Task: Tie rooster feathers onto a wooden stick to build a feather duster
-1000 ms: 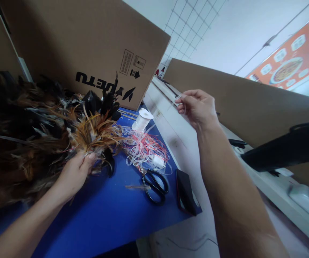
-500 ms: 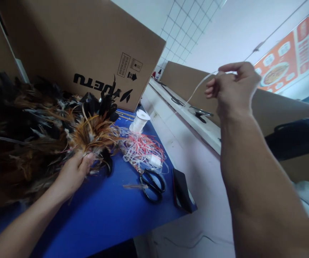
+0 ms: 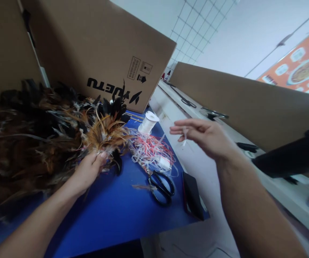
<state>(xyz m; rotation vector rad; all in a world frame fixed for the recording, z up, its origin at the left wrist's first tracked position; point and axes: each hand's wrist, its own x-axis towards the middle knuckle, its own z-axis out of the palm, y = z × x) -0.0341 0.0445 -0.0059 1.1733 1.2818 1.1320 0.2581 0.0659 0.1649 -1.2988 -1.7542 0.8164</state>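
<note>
A bunch of brown and black feathers [image 3: 104, 130] is pinched at its base by my left hand [image 3: 91, 166], over the blue tabletop [image 3: 97, 218]. My right hand [image 3: 199, 134] hovers past the table's right edge, fingers fairly straight and close together. A thin white ribbon strip [image 3: 185, 138] shows at those fingers, partly blurred. Below and left of that hand are a tangle of white and red ribbon strips [image 3: 150, 148] and a white spool [image 3: 149, 122]. Black-handled scissors [image 3: 161, 188] lie in front of the tangle, their blades partly hidden.
A large feather heap [image 3: 30, 143] covers the table's left side. Behind stands a cardboard box [image 3: 97, 46]. A black phone-like slab [image 3: 192, 195] lies at the table's right edge. On a white ledge [image 3: 167, 95] to the right rest other scissors [image 3: 188, 102] and a dark object [image 3: 291, 154].
My right hand has come down and left from its raised position, its fingers straighter. The strip no longer stretches away from it. My left hand keeps its hold on the feathers; the view has shifted.
</note>
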